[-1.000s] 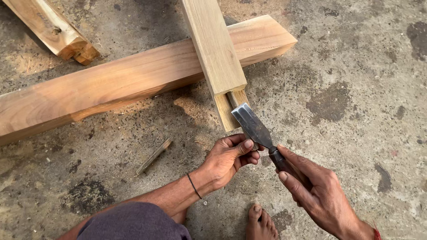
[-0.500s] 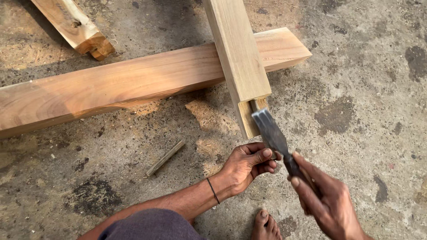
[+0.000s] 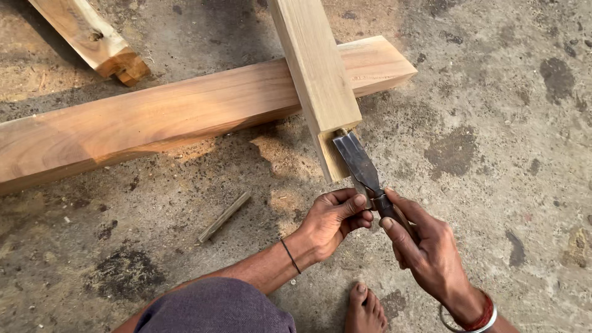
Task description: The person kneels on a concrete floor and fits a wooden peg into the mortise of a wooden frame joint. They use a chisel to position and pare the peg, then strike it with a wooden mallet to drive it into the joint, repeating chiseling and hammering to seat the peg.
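While I log from the head view, the only one I have, the chisel (image 3: 361, 169) lies slanted with its broad dark blade tip set into the cut end of the upright-running wooden post (image 3: 317, 80), right at the notch on the post's near end. The right hand (image 3: 428, 253) is wrapped around the chisel's handle, fingers (image 3: 394, 231) curled tight on it, thumb along the top. The left hand (image 3: 333, 219) closes on the neck where blade meets handle, its fingertips (image 3: 359, 201) pinched against the metal. Both hands grip the one tool; neither is spread.

Handling, as I judge it: the chisel is stiff steel, fairly heavy at the blade, with a sharp front edge. The handle is the safe place to hold; the neck serves for steering, as long as the fingers stay behind the edge. The worn metal looks dull rather than slick, so I expect little slip.

The post rests across a long wooden beam (image 3: 154, 123) lying on the concrete floor (image 3: 505, 123). Both timbers look dense, rigid and heavy, unlikely to shift under light pressure, though the post is raised at the crossing and I cannot tell how firmly it sits.

Other notes: a third timber piece (image 3: 92, 40) lies at upper left, well apart. A small wood stick (image 3: 225, 216) lies on the floor near the left forearm. A bare foot (image 3: 365, 308) shows at the bottom edge, between the arms.
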